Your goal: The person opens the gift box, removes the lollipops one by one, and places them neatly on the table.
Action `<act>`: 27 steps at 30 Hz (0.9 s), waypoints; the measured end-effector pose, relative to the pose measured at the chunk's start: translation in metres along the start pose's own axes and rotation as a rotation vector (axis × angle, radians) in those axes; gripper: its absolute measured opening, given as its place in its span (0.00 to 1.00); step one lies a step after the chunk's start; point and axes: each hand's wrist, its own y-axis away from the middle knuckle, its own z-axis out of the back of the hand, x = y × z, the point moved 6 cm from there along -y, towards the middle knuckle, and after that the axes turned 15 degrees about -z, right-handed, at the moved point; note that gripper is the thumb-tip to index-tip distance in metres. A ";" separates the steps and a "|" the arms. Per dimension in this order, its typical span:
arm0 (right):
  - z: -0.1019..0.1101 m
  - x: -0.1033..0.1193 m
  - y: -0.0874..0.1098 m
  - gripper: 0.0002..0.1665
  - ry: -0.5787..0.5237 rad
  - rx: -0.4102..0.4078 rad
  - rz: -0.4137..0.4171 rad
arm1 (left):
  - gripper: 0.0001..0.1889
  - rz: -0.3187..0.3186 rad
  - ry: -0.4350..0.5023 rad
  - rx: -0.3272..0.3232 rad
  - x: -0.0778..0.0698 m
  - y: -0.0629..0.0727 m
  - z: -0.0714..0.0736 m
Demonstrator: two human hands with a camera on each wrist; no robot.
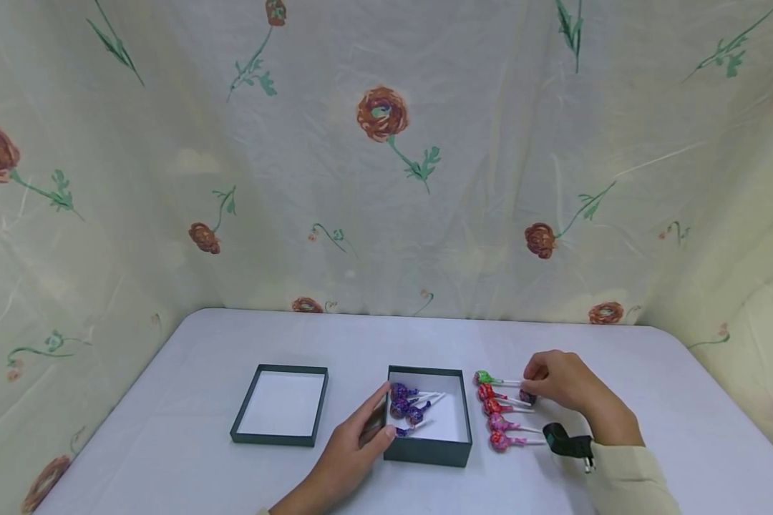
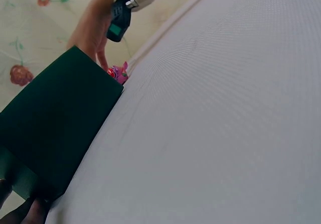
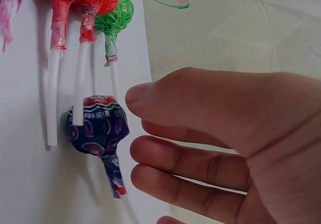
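My left hand [image 1: 354, 443] rests against the left side of a dark green box [image 1: 428, 450], thumb at its near left corner and index finger along the left wall. Several purple-wrapped lollipops [image 1: 401, 408] lie inside on the white bottom. To the right of the box, my right hand [image 1: 563, 383] is low over the table. Its thumb [image 3: 143, 94] and fingers are parted, right beside a dark purple lollipop [image 3: 98, 126]. That lollipop's wrapped head overlaps the stick ends of a green lollipop [image 3: 115, 15] and a red lollipop [image 3: 95, 0] in the right wrist view.
A column of lollipops runs beside the box, including a pink lollipop [image 1: 502, 423], sticks pointing right. The box's lid [image 1: 275, 439] lies inside up at the left. A black strap device [image 1: 567, 442] is on the right wrist. Floral curtain [image 1: 477, 179] hangs behind the white table [image 1: 187, 400].
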 end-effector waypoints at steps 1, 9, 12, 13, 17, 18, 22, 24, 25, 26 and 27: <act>0.000 0.000 0.000 0.09 0.001 -0.001 0.001 | 0.31 0.000 -0.001 0.001 0.000 0.000 0.000; 0.002 0.001 0.002 0.11 0.002 0.010 -0.012 | 0.31 -0.007 0.004 0.003 0.001 0.000 0.000; 0.000 0.000 0.002 0.15 0.009 0.033 -0.032 | 0.31 -0.006 0.004 0.003 0.001 0.000 0.000; -0.001 0.000 0.002 0.17 0.013 0.040 -0.039 | 0.31 -0.006 0.003 0.002 0.001 0.000 0.000; -0.004 -0.001 0.001 0.20 0.029 0.061 -0.057 | 0.31 -0.003 -0.001 -0.002 0.000 0.000 0.000; -0.005 -0.001 0.001 0.19 0.030 0.062 -0.059 | 0.31 -0.004 0.002 -0.002 0.000 0.000 0.000; -0.007 -0.001 0.000 0.18 0.032 0.056 -0.052 | 0.31 -0.007 0.005 -0.004 0.000 -0.001 0.000; -0.007 -0.001 -0.001 0.17 0.032 0.049 -0.044 | 0.31 -0.007 0.005 -0.005 0.000 -0.001 0.000; -0.007 -0.001 -0.001 0.16 0.033 0.046 -0.040 | 0.31 -0.006 0.004 -0.005 0.000 -0.001 0.000; -0.007 -0.001 -0.002 0.15 0.034 0.042 -0.036 | 0.31 -0.006 0.003 -0.004 0.000 -0.001 0.000; -0.007 -0.001 -0.002 0.15 0.034 0.039 -0.030 | 0.31 -0.005 0.002 -0.004 0.000 -0.001 0.000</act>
